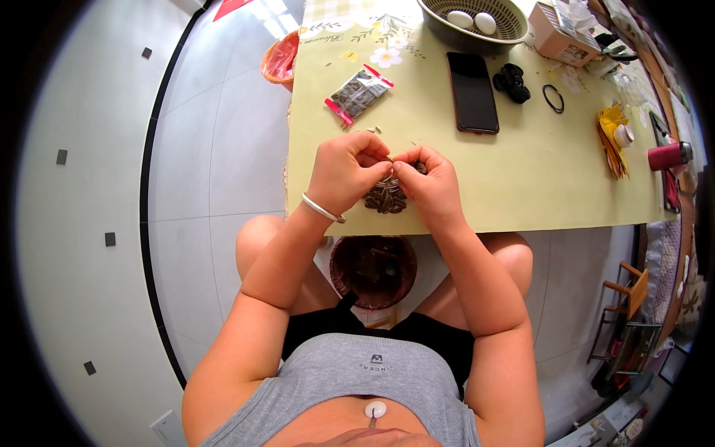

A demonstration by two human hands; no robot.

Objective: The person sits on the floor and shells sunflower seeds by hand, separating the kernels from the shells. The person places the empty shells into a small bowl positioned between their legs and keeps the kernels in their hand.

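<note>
A small heap of dark striped sunflower seeds [385, 198] lies near the table's front edge. Over its far side, my left hand [344, 171] and my right hand [432, 186] meet fingertip to fingertip. Both are closed in a pinch on what looks like one sunflower seed [389, 159], mostly covered by the fingers. A white bangle [323, 209] circles my left wrist. Beyond the left hand lies a clear packet of seeds [360, 94] with pink-red ends. A few pale bits of shell [374, 130] are scattered just past the fingers.
On the pale yellow tablecloth [536, 186] are a black phone [473, 93], a small black object [512, 83], a black loop [553, 98] and a basket [432, 22] with white eggs. A dark red bin [342, 261] stands between my knees; an orange bin [278, 63] stands left.
</note>
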